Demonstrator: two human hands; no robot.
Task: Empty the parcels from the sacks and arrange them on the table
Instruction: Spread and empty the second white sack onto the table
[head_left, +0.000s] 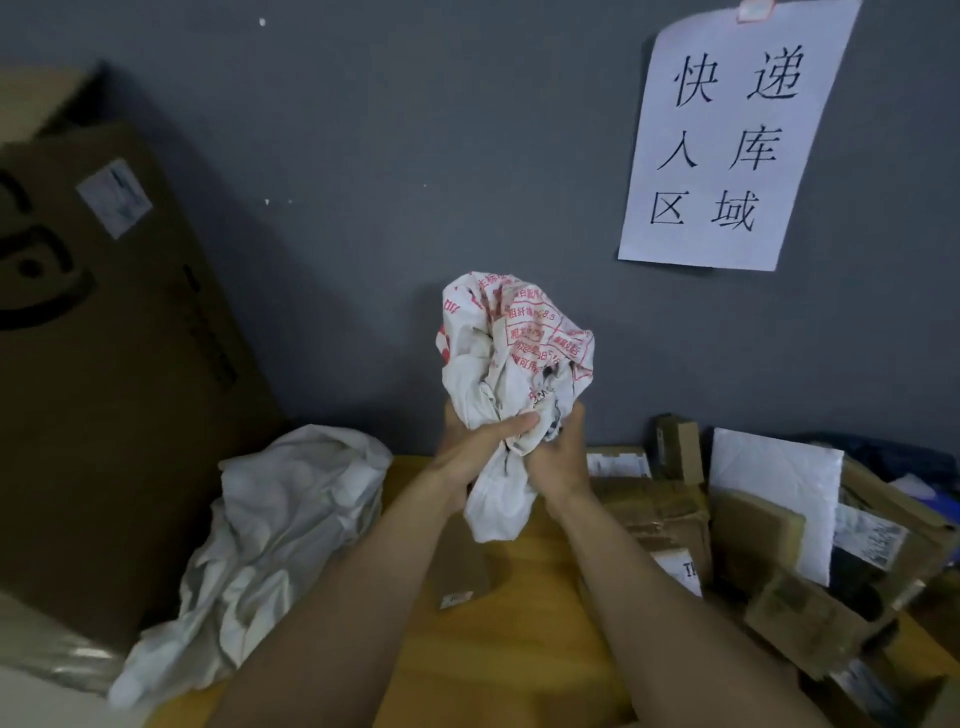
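- Left hand (480, 449) and right hand (563, 460) both clamped round a crumpled, red-printed white sack (514, 353), held bunched above the wooden table (519, 665).
- Second white sack (291, 519) slumped at the table's left edge.
- Cardboard parcels (670, 519) piled on the table's right side.

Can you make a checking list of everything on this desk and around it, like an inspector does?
Surface: wooden table, partly covered.
Job's things: printed sack, crumpled, held up; white sack slumped at left; parcels piled at right.
Clutter: nothing seen.
Hands: left hand and right hand both grip the printed sack.
Cables: nothing seen.
Surroundings: grey wall, paper sign, big carton at left.
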